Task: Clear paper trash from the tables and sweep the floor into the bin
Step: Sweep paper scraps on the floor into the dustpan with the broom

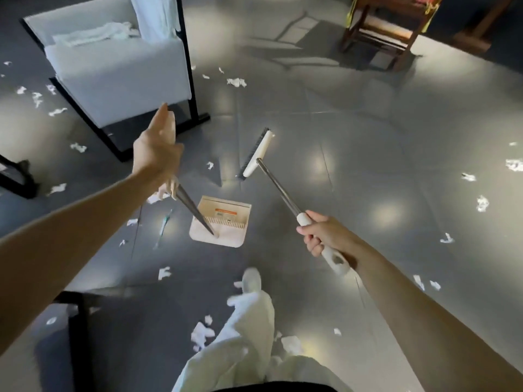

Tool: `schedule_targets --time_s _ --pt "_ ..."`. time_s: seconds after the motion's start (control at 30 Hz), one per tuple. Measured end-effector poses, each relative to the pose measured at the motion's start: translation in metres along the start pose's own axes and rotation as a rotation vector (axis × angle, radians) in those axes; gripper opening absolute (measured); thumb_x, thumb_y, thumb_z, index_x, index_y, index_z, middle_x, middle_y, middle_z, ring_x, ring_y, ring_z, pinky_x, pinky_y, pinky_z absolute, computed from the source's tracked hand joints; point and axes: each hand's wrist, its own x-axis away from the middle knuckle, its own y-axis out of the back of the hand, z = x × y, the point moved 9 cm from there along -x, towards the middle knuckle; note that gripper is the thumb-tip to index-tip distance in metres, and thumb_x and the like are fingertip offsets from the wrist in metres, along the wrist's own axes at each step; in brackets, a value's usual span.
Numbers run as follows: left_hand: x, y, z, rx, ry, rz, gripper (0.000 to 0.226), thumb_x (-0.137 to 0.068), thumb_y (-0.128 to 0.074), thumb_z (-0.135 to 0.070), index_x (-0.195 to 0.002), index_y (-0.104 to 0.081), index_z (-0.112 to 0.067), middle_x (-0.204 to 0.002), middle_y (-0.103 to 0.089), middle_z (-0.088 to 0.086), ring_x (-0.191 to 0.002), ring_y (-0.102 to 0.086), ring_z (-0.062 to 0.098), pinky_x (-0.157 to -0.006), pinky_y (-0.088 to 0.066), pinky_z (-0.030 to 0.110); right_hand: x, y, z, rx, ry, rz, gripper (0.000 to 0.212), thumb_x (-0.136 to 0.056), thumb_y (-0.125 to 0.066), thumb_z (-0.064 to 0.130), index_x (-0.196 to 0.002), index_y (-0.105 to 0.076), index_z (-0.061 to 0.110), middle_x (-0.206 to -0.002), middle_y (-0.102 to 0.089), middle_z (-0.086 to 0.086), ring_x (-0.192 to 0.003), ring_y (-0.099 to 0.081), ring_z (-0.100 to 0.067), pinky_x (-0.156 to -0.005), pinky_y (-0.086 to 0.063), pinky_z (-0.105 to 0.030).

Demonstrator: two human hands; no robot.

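Right fingers [310,245] round broom [278,187] — dustpan [229,219] nearby

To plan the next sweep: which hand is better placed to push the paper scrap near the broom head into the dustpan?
Right, probably. The right hand grips the broom, its head close to the scrap; the left hand holds the dustpan.

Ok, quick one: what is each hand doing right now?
Left hand: holds the dustpan by its long handle, forefinger stretched out.
Right hand: grips the broom by its white grip.
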Motion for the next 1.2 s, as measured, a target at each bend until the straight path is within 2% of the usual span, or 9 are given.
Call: schedule_targets --time_s 0.23,0.4,0.5,0.63,0.77,0.9,1.0,1.13,1.2 --pt "-0.225 -0.114 -0.053 -0.031 -0.023 0.105 0.080 -0.084 -0.057 -0.008 -0.144 -0.025 -0.050 -0.124 -0.062 -0.001 -0.063 -0.059 0.006 -0.044 -0.042 0.012 -0.189 0.031 0.177 0.025 -0.011 -0.021 0.061 -0.092 -0.056 -0.001 -0.144 -0.036 0.026 -0.066 -0.040 -0.003 -0.038 -0.035 -0.005 -0.033 -0.029 -0.015" --pt "-0.372 -0.177 -0.127 -0.052 -0.093 0.191 0.080 -0.084 -0.055 -0.005 -0.146 -0.026 -0.046 -0.135 -0.056 -0.006 -0.047 -0.050 -0.002 -0.056 -0.047 0.017 -0.289 0.040 0.309 0.048 0.001 0.011 0.056 -0.092 -0.057 0.001 -0.140 -0.039 0.025 -0.064 -0.041 -0.002 -0.040 -0.035 -0.006 -0.034 -0.030 -0.016" --pt "-0.468 -0.216 -0.164 -0.035 -0.104 0.203 0.082 -0.080 -0.053 -0.002 -0.147 -0.028 -0.043 -0.141 -0.049 -0.014 -0.054 -0.052 0.004 -0.064 -0.051 0.023 -0.350 0.046 0.395 0.037 0.021 0.026 0.055 -0.093 -0.055 0.000 -0.141 -0.039 0.022 -0.059 -0.042 0.000 -0.039 -0.035 -0.006 -0.034 -0.029 -0.015" --pt "-0.607 -0.274 -0.180 0.028 -0.064 0.168 0.083 -0.080 -0.053 -0.002 -0.145 -0.027 -0.045 -0.141 -0.049 -0.011 -0.074 -0.066 0.025 -0.059 -0.050 0.025 -0.454 0.055 0.521 0.092 0.042 0.054 0.056 -0.094 -0.053 -0.001 -0.143 -0.037 0.020 -0.063 -0.040 -0.002 -0.038 -0.035 -0.004 -0.034 -0.029 -0.015" --pt "-0.745 -0.307 -0.190 0.069 0.005 0.081 0.079 -0.086 -0.057 -0.003 -0.147 -0.026 -0.042 -0.145 -0.045 -0.010 -0.062 -0.058 0.016 -0.055 -0.048 0.026 -0.552 0.058 0.658 0.202 0.044 0.153 0.016 -0.094 -0.051 -0.001 -0.101 -0.050 0.014 -0.059 -0.041 0.000 -0.039 -0.034 -0.004 -0.034 -0.029 -0.015" --pt "-0.867 -0.324 -0.217 0.093 0.017 0.062 0.074 -0.090 -0.060 -0.013 -0.149 -0.023 -0.038 -0.146 -0.044 -0.002 -0.096 -0.058 0.012 -0.053 -0.046 0.006 -0.639 0.043 0.788 0.261 0.023 0.189 0.025 -0.095 -0.050 0.000 -0.090 -0.040 0.022 -0.051 -0.045 0.003 -0.039 -0.036 -0.004 -0.033 -0.031 -0.015" --pt "-0.955 -0.329 -0.228 0.139 0.051 0.003 0.069 -0.093 -0.056 -0.013 -0.149 -0.023 -0.037 -0.145 -0.044 -0.003 -0.074 -0.054 0.001 -0.040 -0.040 0.003 -0.708 0.021 0.874 0.289 0.020 0.205 0.026 -0.096 -0.051 0.000 -0.090 -0.038 0.021 -0.061 -0.040 -0.001 -0.039 -0.035 -0.004 -0.033 -0.030 -0.014" --pt "-1.092 -0.331 -0.211 0.265 0.132 -0.081 0.068 -0.094 -0.047 -0.001 -0.149 -0.027 -0.036 -0.145 -0.045 0.001 -0.078 -0.062 0.027 -0.044 -0.043 0.020 -0.820 -0.027 0.980 0.384 0.030 0.273 0.013 -0.096 -0.049 0.001 -0.099 -0.043 0.012 -0.059 -0.040 0.000 -0.040 -0.034 -0.004 -0.033 -0.029 -0.013" --pt "-1.142 -0.332 -0.216 0.159 0.091 -0.057 0.071 -0.092 -0.054 -0.008 -0.149 -0.023 -0.036 -0.142 -0.047 0.002 -0.070 -0.062 0.011 -0.042 -0.046 0.013 -0.866 -0.040 1.015 0.363 0.024 0.265 0.022 -0.097 -0.049 0.002 -0.109 -0.038 0.016 -0.058 -0.042 0.000 -0.039 -0.034 -0.003 -0.033 -0.029 -0.013"
